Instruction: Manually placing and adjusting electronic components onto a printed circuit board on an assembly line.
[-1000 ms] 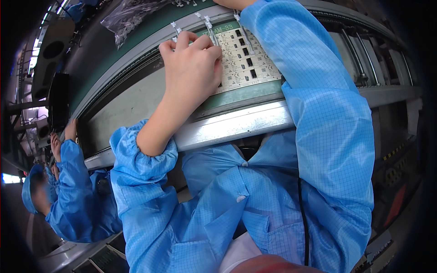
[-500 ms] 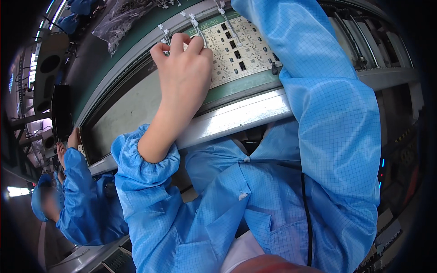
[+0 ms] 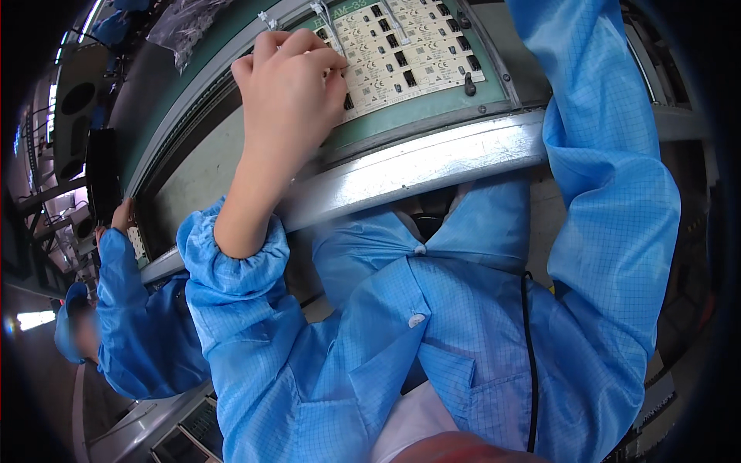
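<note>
A panel of white circuit boards (image 3: 417, 54) with black components lies in a green carrier (image 3: 370, 139). My left hand (image 3: 293, 92) is over the panel's left end, back of the hand up. Its fingers are curled and drawn together near the board; whatever they hold is hidden beneath them. White wire leads with plugs (image 3: 323, 17) lie across the panel just beyond my fingers, and another white lead (image 3: 395, 21) lies farther right. My right arm's blue sleeve (image 3: 602, 116) reaches past the top edge, so my right hand is out of sight.
A metal rail (image 3: 417, 150) runs between my body and the carrier. A black knob (image 3: 469, 85) stands at the carrier's right. Clear plastic bags (image 3: 181, 31) lie at the far left. Another person in blue (image 3: 154, 332) works along the line to my left.
My left hand has shifted slightly left and farther up in the picture. My right arm has swung right, uncovering more of the panel's right end. The view itself has also moved somewhat.
</note>
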`<state>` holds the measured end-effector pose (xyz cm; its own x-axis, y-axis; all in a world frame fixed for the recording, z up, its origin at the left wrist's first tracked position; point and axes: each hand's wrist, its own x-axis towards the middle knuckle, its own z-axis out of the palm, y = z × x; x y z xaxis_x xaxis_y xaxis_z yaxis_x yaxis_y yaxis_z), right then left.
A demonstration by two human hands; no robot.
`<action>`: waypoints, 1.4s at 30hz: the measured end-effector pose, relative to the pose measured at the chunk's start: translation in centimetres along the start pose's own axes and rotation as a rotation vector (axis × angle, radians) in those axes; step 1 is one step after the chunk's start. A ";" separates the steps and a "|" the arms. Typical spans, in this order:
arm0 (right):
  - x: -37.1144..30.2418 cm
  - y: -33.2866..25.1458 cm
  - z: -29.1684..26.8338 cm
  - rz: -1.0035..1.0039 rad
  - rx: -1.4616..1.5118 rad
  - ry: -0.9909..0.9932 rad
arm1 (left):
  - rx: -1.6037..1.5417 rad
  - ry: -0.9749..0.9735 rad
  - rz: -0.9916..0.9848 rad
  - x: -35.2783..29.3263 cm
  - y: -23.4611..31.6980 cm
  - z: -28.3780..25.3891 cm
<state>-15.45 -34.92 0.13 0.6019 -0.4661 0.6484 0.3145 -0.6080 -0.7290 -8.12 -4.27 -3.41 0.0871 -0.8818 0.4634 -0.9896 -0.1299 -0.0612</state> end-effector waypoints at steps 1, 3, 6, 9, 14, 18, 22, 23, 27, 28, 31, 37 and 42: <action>-0.4 -0.3 0.3 -0.006 0.006 -0.007 | 0.078 -0.001 0.049 -0.1 0.4 -0.2; -2.0 -1.5 0.6 0.015 0.030 0.107 | 0.120 -0.058 0.067 -0.9 1.5 -0.6; -2.5 -0.4 -1.1 0.048 0.003 0.086 | 0.126 -0.072 0.053 -1.5 2.9 0.1; -5.0 -2.4 -1.9 0.062 -0.061 0.065 | 0.085 -0.105 0.095 -0.6 2.3 -0.3; -9.4 -3.9 -0.2 0.048 -0.286 0.039 | 0.180 -0.450 0.004 3.1 0.1 -1.6; -13.8 -2.8 0.0 -0.102 -0.436 -0.045 | -0.051 0.017 0.160 12.0 -4.8 2.3; -16.3 -2.7 0.7 -0.240 -0.516 -0.253 | 0.194 -0.012 0.107 17.1 -6.6 9.7; -16.6 -3.2 0.9 -0.237 -0.497 -0.297 | 0.337 -0.032 0.169 17.6 -7.3 10.9; -16.2 -5.2 1.3 -0.301 -0.484 -0.215 | 0.491 0.015 0.258 17.7 -8.2 10.3; -16.5 -5.6 1.4 -0.297 -0.490 -0.224 | 0.481 0.017 0.252 17.5 -7.5 9.3; -16.9 -6.7 1.8 -0.225 -0.549 -0.253 | 0.285 0.224 0.091 16.9 -7.3 6.8; -16.5 -6.3 1.9 -0.237 -0.581 -0.423 | -0.832 0.180 -0.341 15.2 -10.5 4.2; -16.8 -6.0 1.8 -0.165 -0.566 -0.439 | -1.182 0.103 -0.364 11.4 -10.1 2.2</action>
<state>-26.11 -22.31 -6.76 0.8555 -0.1116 0.5057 0.0710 -0.9420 -0.3280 3.08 -13.97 0.53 0.4215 -0.8337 0.3566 -0.4100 0.1756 0.8950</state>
